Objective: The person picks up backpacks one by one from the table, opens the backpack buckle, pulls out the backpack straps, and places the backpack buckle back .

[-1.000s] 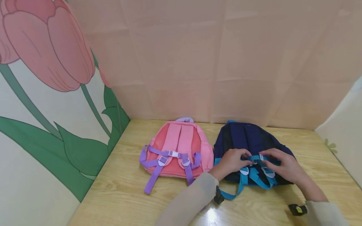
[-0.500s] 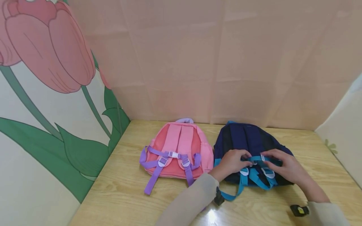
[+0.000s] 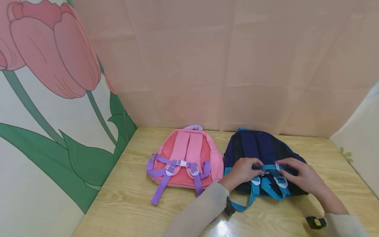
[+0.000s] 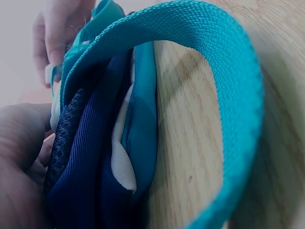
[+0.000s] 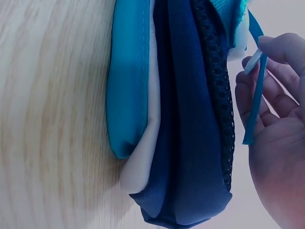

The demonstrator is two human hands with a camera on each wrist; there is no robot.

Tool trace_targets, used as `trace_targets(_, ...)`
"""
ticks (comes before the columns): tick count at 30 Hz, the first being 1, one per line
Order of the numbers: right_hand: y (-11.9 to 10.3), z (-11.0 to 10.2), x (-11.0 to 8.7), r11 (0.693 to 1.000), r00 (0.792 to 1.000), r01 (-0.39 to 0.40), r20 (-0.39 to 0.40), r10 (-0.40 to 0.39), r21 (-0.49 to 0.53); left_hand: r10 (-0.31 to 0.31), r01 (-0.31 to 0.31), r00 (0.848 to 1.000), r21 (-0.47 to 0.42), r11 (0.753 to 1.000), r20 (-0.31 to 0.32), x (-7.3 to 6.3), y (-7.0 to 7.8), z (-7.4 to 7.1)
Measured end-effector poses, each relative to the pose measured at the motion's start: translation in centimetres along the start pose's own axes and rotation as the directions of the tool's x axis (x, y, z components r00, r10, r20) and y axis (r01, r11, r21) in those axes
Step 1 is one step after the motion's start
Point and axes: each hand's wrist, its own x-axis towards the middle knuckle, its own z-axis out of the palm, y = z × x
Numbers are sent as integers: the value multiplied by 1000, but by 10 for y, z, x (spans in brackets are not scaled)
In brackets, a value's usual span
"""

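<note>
A dark navy backpack (image 3: 251, 141) lies back side up on the wooden table, its blue straps uppermost. Across it runs a thin blue chest strap (image 3: 267, 167), stretched between the two hands. My left hand (image 3: 243, 170) pinches the strap's left end by a small buckle, mostly hidden by the fingers. At the other side my right hand (image 3: 305, 176) pinches a white slider buckle (image 5: 253, 62) between thumb and fingertips, and the strap's loose tail hangs by the palm. In the left wrist view, a wide blue strap loop (image 4: 238, 95) arches in front of the bag.
A pink backpack (image 3: 189, 141) with purple straps and a fastened white buckle lies to the left, against the navy one. Behind both stands a beige cloth wall (image 3: 219, 65). A tulip-print panel (image 3: 53, 59) borders the wooden table (image 3: 124, 204) at left.
My right hand has shifted slightly right with the white slider, so a longer stretch of blue strap shows between the hands. The left hand stays nearly in place.
</note>
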Motion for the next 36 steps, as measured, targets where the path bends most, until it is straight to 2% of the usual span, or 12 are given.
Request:
trace_targets(8,2,-2,-3,999,999,-33,12,34,-21,0,0,1000,-2,1000,-7,1,-2,3)
trace_targets(20,3,-6,-6,998,999,-35,-2,35,-43,17,-17,1000,-5,1000,-14,0,-2,2)
trace_targets(28,5,-7,-9,996,997,-70,12,71,-49,10,-10,1000,-3,1000,-10,-1,-2,3)
trace_targets(36,10,-9,-8,999,999,-44,8,45,-31,0,0,1000,4,1000,-16,0,-1,3)
